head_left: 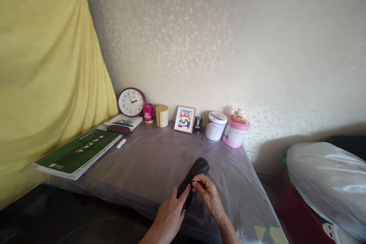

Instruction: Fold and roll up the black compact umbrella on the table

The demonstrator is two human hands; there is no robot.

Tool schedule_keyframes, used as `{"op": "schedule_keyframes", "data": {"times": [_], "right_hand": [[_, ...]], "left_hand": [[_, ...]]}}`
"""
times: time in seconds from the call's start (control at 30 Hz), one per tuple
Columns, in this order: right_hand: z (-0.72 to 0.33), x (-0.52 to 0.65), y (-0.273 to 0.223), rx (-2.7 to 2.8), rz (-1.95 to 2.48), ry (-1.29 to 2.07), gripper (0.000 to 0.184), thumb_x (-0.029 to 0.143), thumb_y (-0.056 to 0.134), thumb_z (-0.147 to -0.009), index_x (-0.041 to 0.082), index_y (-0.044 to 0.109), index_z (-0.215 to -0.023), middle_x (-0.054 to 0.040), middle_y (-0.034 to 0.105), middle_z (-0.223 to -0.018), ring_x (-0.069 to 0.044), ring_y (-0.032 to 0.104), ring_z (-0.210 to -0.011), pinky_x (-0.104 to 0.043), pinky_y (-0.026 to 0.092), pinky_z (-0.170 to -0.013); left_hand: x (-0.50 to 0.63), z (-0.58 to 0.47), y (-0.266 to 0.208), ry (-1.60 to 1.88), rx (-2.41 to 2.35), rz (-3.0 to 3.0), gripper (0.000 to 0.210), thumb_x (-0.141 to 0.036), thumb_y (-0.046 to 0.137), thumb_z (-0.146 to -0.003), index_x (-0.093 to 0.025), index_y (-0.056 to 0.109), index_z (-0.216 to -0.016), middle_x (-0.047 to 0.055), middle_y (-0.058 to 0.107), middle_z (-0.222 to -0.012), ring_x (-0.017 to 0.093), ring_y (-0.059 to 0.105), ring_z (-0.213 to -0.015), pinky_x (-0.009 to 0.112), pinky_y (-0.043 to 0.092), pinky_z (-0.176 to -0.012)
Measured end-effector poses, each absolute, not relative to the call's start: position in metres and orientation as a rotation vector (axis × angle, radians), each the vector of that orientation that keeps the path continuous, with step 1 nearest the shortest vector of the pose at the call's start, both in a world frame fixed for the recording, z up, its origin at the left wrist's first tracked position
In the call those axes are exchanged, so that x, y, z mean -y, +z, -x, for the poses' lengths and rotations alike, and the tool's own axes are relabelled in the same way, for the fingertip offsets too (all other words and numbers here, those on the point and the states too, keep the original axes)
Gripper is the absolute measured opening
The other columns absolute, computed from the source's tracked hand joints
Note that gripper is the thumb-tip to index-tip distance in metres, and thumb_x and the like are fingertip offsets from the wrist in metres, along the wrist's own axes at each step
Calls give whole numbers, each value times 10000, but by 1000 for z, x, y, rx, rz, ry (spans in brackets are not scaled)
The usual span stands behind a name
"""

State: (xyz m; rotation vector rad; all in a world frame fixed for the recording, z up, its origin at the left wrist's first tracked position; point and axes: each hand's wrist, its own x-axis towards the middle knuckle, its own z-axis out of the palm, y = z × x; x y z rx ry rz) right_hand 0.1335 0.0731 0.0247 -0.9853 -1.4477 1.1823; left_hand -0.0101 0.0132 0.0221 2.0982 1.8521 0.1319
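Observation:
A black folded umbrella [197,168] lies slantwise near the front of the table, its rounded end pointing away to the right. My left hand [170,213] is wrapped round its near part, index finger stretched along the fabric. From the right, my right hand [208,194] pinches thumb and fingers together at the umbrella's side, close to my left fingertip. What exactly lies in that pinch, perhaps a bit of the fabric or strap, is too small to tell. The near end of the umbrella is hidden by my left hand.
Along the wall stand a clock [132,102], a pink can [148,113], a yellow-lidded tin [161,116], a picture frame [184,119] and two tubs [216,126]. A green book [81,151] lies left. Plastic covers the table [148,160]. A plastic-wrapped bundle [328,183] sits right.

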Motion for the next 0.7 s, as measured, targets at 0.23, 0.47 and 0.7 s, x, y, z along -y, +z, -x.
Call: {"op": "schedule_keyframes", "data": {"times": [0.23, 0.47, 0.7], "right_hand": [[-123, -90, 28, 1578, 1144, 1115, 135, 333, 604, -717, 206, 642, -687, 20, 576, -647, -129, 544, -544, -252, 430, -557], [-112, -104, 22, 1758, 1242, 721, 97, 158, 577, -624, 225, 644, -643, 6, 563, -675, -142, 526, -601, -274, 426, -614], [-121, -108, 21, 1298, 1228, 1190, 282, 421, 569, -716, 176, 616, -845, 15, 578, -623, -118, 513, -474, -251, 441, -466]], "left_hand": [[-10, 8, 20, 102, -1884, -2115, 639, -138, 405, -834, -328, 160, -1392, 152, 380, -1370, 215, 641, -883, 332, 492, -780], [-11, 10, 18, 196, -1866, -2043, 656, -152, 442, -808, -231, 169, -1399, 152, 400, -1353, 217, 622, -933, 306, 467, -813], [-1, 26, 12, 343, -1776, -1958, 774, -167, 469, -775, -248, 39, -1413, 127, 309, -1421, 211, 566, -1065, 282, 435, -877]]}}
